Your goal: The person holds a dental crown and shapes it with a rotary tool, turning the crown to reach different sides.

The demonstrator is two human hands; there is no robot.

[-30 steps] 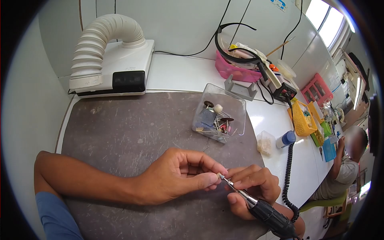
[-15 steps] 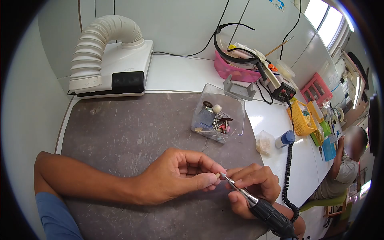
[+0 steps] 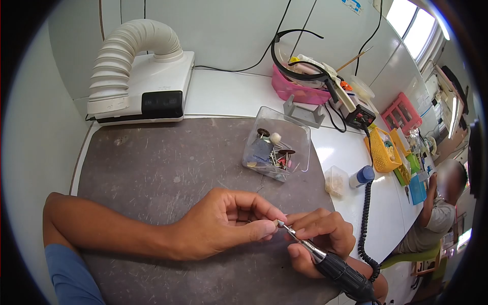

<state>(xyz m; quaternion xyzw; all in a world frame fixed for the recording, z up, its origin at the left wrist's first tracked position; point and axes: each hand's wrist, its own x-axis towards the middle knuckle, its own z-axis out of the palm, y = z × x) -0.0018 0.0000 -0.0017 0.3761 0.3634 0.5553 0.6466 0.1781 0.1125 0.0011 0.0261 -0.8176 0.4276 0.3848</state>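
And here are your hands, working close together above the brown mat (image 3: 168, 173). Your left hand (image 3: 213, 229) is closed in a pinch, thumb and forefinger gripping a small pale piece (image 3: 277, 222) — too tiny and too covered to make out its full shape. Over on the other side, your right hand (image 3: 325, 234) is wrapped around the rotary handpiece (image 3: 338, 269), fingers up by its metal nose, the black body slanting down toward the bottom right. The bluish tip (image 3: 282, 224) sits right up at the piece; whether they actually touch, I cannot tell.

Just beyond your hands, the clear box (image 3: 304, 133) stands on the mat's far right part, holding discs (image 3: 286, 151) on thin shanks and a round white head (image 3: 275, 138). To its right, on the white surface (image 3: 223, 91), you've got a little clear tub (image 3: 335, 182) beside a blue-capped bottle (image 3: 362, 176) (its cap tilted toward the upper right), with the black coiled cord (image 3: 365, 239) dropping down past it.
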